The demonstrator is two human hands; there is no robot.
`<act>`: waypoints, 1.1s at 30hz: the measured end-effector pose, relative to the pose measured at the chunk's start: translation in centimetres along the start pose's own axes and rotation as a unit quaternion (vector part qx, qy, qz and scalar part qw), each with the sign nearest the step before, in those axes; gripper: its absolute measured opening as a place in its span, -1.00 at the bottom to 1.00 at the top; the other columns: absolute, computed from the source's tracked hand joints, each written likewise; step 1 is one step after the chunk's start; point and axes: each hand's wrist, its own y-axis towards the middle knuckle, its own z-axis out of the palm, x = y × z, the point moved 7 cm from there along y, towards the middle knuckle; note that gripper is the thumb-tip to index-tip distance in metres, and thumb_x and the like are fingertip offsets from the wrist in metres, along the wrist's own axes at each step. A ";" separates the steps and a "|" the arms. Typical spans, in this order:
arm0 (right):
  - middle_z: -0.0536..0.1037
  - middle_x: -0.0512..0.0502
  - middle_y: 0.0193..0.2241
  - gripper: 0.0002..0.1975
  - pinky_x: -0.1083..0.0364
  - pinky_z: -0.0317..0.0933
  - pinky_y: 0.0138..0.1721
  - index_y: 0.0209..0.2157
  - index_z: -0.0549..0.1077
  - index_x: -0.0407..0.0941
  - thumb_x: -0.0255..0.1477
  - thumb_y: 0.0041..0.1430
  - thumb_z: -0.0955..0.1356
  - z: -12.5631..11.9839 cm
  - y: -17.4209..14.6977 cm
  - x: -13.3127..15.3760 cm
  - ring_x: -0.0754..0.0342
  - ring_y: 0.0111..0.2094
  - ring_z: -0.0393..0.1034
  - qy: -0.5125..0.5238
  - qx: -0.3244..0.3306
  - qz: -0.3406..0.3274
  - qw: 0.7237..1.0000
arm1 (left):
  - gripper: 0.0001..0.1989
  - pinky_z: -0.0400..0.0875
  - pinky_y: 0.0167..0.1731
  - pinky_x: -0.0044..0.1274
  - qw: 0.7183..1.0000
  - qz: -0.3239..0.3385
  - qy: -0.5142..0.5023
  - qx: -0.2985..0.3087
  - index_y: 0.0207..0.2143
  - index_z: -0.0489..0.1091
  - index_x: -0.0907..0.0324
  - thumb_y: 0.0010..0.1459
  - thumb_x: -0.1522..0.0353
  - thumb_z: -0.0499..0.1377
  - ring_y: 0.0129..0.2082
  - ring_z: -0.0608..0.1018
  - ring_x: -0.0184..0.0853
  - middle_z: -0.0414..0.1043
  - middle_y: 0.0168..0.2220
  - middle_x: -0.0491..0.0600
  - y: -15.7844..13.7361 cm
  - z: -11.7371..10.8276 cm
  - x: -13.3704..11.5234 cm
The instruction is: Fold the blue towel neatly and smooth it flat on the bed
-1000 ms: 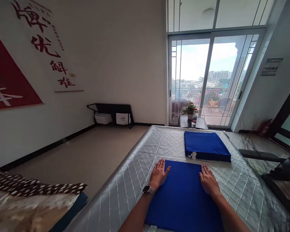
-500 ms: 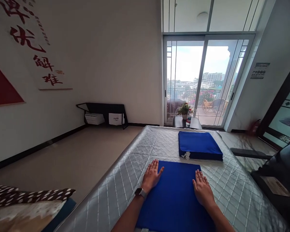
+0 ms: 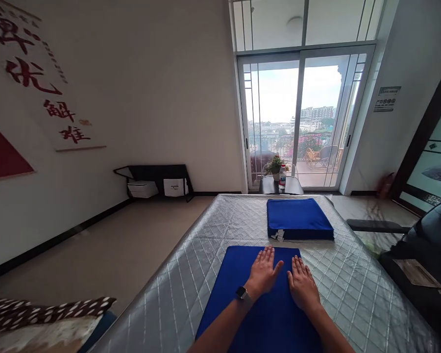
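A flat rectangle of blue folded cloth [image 3: 230, 289] lies in front of me on a silver quilted cover [image 3: 176, 284]. My left hand [image 3: 263, 270], with a watch on the wrist, rests flat on the cloth near the middle of its upper part, fingers stretched out. Along the cloth's right edge lies my right hand [image 3: 303, 284], also flat, fingers extended and thumb pointing inward. Neither hand grips anything. Farther back sits a thicker stack of blue folded cloth [image 3: 297, 213], with white tags sticking out at its front left corner.
Behind the covered table stands a small dark table [image 3: 268, 185] with a potted plant [image 3: 275, 165] and a bottle [image 3: 282, 177]. Dark seating [image 3: 426, 250] is at the right. A patterned cushion [image 3: 47, 318] lies lower left, and a black rack [image 3: 156, 179] stands by the wall.
My left hand has moved right, from the cloth's left edge onto its middle. My right hand stays at the right edge. The view has shifted slightly.
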 end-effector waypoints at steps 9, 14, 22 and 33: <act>-0.05 -0.16 0.42 -0.37 -0.05 -0.26 0.41 0.40 0.03 -0.28 -0.38 0.36 0.02 0.2 0.0 -0.1 0.01 0.44 -0.25 -0.013 0.004 -0.013 1.000 | -0.35 0.08 0.36 -0.19 0.998 0.046 -0.040 0.015 0.41 0.04 0.24 0.45 0.09 -0.33 0.42 0.08 -0.18 0.08 0.40 0.12 -0.9 2.4 -4.6; -0.04 -0.17 0.42 -0.34 -0.06 -0.28 0.41 0.40 0.02 -0.31 -0.29 0.37 -0.01 0.1 0.2 0.0 0.02 0.44 -0.25 0.002 -0.003 0.001 1.000 | -0.28 0.06 0.38 -0.24 0.999 -0.017 0.001 0.034 0.40 0.03 0.30 0.43 0.01 -0.32 0.43 0.05 -0.19 0.00 0.43 0.11 -3.0 0.8 2.2; -0.04 -0.17 0.43 -0.33 -0.07 -0.30 0.41 0.40 0.02 -0.30 -0.29 0.36 0.00 0.2 0.1 -0.1 0.02 0.45 -0.25 0.014 -0.008 0.000 1.000 | -0.29 0.09 0.35 -0.19 0.993 -0.116 0.037 0.007 0.42 -0.01 0.17 0.41 -0.01 -0.32 0.42 0.10 -0.17 0.10 0.40 0.05 -7.2 -0.1 12.5; -0.09 -0.16 0.44 -0.33 -0.04 -0.31 0.41 0.41 -0.04 -0.29 -0.28 0.39 -0.05 0.5 0.1 -0.3 0.06 0.45 -0.29 -0.039 0.006 -0.001 0.999 | -0.29 0.09 0.34 -0.15 0.987 -0.151 0.036 -0.036 0.41 0.05 0.19 0.40 0.01 -0.32 0.40 0.15 -0.12 0.18 0.37 0.08 -7.5 0.5 14.8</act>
